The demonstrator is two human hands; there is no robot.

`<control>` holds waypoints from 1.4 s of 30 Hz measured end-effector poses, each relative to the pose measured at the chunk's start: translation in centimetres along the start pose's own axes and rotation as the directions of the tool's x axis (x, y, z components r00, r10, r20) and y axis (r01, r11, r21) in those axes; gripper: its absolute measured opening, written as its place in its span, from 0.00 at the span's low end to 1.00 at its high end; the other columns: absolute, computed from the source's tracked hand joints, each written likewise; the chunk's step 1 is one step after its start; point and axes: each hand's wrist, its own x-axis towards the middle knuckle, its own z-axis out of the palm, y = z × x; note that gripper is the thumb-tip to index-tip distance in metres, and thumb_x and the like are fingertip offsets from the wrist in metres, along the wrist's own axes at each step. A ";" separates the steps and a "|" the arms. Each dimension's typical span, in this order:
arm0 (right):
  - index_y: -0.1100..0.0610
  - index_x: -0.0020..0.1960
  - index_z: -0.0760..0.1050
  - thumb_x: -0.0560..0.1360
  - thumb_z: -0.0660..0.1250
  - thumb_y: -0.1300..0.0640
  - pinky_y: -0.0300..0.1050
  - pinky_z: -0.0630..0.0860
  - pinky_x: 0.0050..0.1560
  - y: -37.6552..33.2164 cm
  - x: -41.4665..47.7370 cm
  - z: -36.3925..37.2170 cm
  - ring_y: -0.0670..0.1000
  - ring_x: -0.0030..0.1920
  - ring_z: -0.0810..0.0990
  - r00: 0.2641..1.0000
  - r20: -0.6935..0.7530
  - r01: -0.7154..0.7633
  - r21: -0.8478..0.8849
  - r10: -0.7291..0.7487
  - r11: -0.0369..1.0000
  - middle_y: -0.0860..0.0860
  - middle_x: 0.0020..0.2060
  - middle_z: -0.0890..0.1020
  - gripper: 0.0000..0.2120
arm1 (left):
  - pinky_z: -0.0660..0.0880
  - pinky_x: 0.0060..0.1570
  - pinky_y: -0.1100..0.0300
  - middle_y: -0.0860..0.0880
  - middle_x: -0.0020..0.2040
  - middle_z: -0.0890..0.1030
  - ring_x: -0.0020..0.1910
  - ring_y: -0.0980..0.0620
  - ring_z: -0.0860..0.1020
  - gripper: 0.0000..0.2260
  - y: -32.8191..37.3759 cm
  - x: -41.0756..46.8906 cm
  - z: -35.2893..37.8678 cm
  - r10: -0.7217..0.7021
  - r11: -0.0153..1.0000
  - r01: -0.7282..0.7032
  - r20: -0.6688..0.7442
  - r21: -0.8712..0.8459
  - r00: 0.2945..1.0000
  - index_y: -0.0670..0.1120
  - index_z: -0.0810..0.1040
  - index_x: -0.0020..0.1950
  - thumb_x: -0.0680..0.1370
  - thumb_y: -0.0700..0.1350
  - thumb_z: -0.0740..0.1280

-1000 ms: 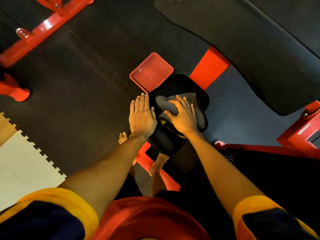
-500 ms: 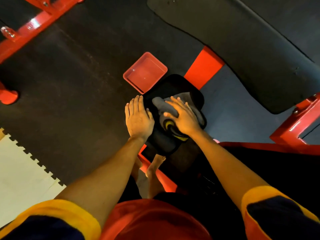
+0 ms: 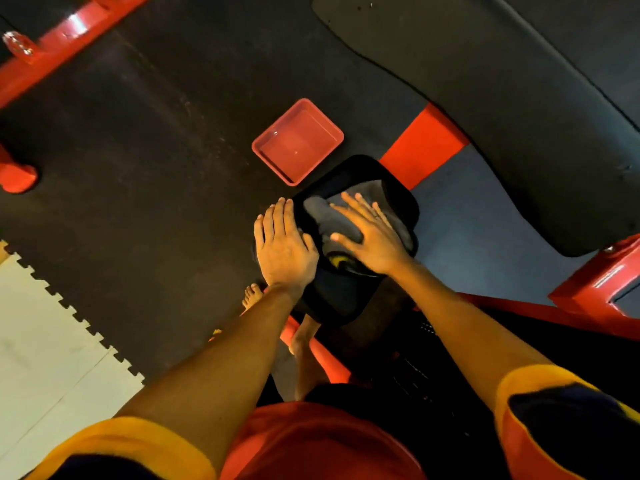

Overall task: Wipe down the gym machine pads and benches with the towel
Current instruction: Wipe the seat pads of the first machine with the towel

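Pad [image 3: 346, 299] is showing black, towel [image 3: 334, 220] on it grey with a yellow-and-black patch. Tray [image 3: 298, 142] is reading red, frame [image 3: 422, 143] red too. Floor [image 3: 156, 168] is coming through dark charcoal, one section blue-grey. Mat [image 3: 41, 341] is showing white with a jigsaw-tooth edge. Sleeves [image 3: 530, 379] are showing yellow bands over navy; shirt [image 3: 311, 441] orange-red.

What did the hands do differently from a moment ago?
Very little. The right hand has spread its fingers flatter on the grey towel, which it presses onto the black pad; nothing was picked up or let go. The left hand stays flat on the pad's edge, and the red tray stays on the floor.
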 end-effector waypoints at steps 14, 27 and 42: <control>0.48 0.82 0.60 0.81 0.59 0.34 0.54 0.40 0.82 -1.1 5.3 -1.0 0.52 0.83 0.49 0.995 0.063 0.076 -0.070 -0.072 0.995 0.49 0.82 0.59 0.34 | 0.56 0.78 0.46 0.41 0.74 0.73 0.74 0.41 0.69 0.30 0.3 0.0 -0.3 -0.019 1.000 0.020 0.023 -0.022 1.000 0.40 0.71 0.75 0.73 0.47 0.61; 0.46 0.67 0.79 0.77 0.52 0.26 0.56 0.71 0.69 -5.4 13.7 -3.7 0.57 0.69 0.76 0.941 0.323 -0.001 -0.290 0.099 0.957 0.51 0.65 0.81 0.34 | 0.59 0.76 0.44 0.36 0.69 0.76 0.70 0.36 0.72 0.28 0.4 -0.1 -0.4 -0.043 0.998 0.044 0.010 -0.036 0.999 0.35 0.73 0.71 0.74 0.48 0.59; 0.47 0.72 0.75 0.83 0.56 0.34 0.51 0.64 0.71 -4.3 14.7 -6.1 0.58 0.71 0.73 0.929 0.296 -0.114 -0.343 0.222 0.932 0.54 0.70 0.78 0.26 | 0.54 0.78 0.48 0.41 0.72 0.74 0.73 0.40 0.69 0.30 0.3 0.2 -0.4 -0.036 0.996 0.038 0.038 -0.075 0.999 0.39 0.72 0.74 0.73 0.48 0.58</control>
